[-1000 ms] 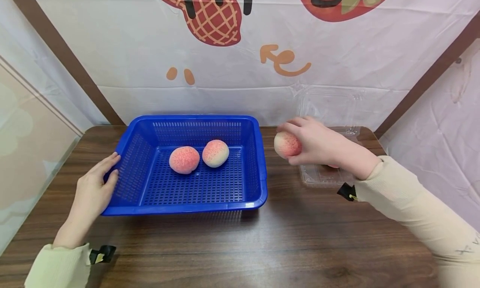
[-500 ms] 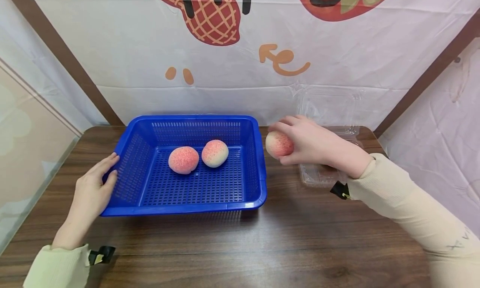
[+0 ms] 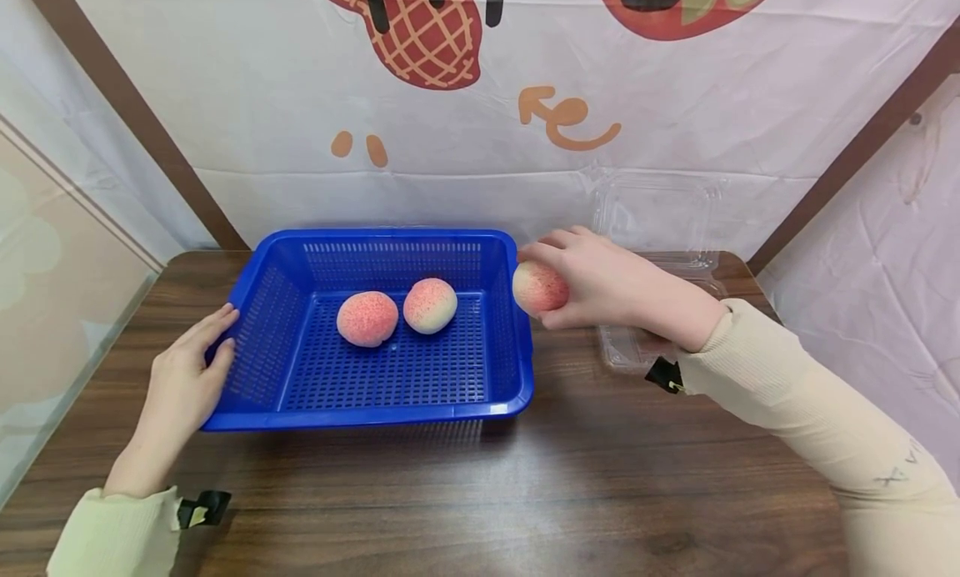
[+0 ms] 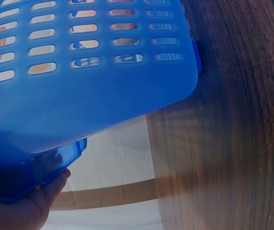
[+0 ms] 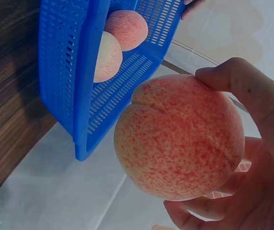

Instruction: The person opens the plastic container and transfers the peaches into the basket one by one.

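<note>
In the head view a blue plastic basket (image 3: pixel 360 415) stands on the table with two pink-and-cream peaches, one redder peach (image 3: pixel 367 318) and one paler peach (image 3: pixel 431 305), on its slotted floor. A third peach (image 3: pixel 541 288) is held by my right hand (image 3: pixel 611 281), just above the basket's right rim. The right wrist view shows that peach (image 5: pixel 180 139) between thumb and fingers, its crease facing the camera. My left hand (image 3: pixel 183 373) rests against the basket's left rim, fingers fairly straight; in the left wrist view a finger (image 4: pixel 55 186) lies along the rim.
A clear plastic clamshell box (image 3: pixel 626 352) sits lid-up on the right of the table, partly hidden behind my right arm. Behind the wooden table (image 3: pixel 465 502) hangs a white printed cloth (image 3: pixel 480 143).
My right hand has carried its peach leftward, from beside the clear box to the basket's right rim. My left hand, the basket and the two peaches inside have stayed in place.
</note>
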Demonstrator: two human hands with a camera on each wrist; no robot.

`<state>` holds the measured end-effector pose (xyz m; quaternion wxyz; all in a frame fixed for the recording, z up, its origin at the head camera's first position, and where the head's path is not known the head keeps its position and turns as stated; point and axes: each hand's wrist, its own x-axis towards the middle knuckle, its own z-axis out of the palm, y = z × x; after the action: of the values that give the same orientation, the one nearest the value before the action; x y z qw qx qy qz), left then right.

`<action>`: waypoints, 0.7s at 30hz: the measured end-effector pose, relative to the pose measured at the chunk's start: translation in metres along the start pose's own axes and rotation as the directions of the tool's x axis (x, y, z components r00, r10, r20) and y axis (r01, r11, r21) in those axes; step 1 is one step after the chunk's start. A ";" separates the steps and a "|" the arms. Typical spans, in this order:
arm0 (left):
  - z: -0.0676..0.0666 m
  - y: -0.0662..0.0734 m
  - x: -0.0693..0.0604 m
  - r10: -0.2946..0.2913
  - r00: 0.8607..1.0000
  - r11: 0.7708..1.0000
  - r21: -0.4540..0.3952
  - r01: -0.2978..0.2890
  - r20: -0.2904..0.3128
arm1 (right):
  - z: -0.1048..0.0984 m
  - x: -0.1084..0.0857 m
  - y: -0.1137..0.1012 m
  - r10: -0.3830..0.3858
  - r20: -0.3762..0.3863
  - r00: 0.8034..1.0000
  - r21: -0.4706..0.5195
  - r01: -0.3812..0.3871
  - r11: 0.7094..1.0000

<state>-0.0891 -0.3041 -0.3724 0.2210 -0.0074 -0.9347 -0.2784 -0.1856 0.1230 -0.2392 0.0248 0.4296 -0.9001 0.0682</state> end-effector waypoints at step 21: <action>-0.007 0.007 0.002 -0.029 0.999 1.000 0.005 0.029 0.027 | -0.014 0.024 -0.016 -0.053 0.039 0.998 0.013 0.052 0.999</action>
<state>-0.0867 -0.3017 -0.3625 0.2041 0.0029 -0.9383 -0.2791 -0.1887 0.0966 -0.2213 0.0064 0.4545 -0.8884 0.0644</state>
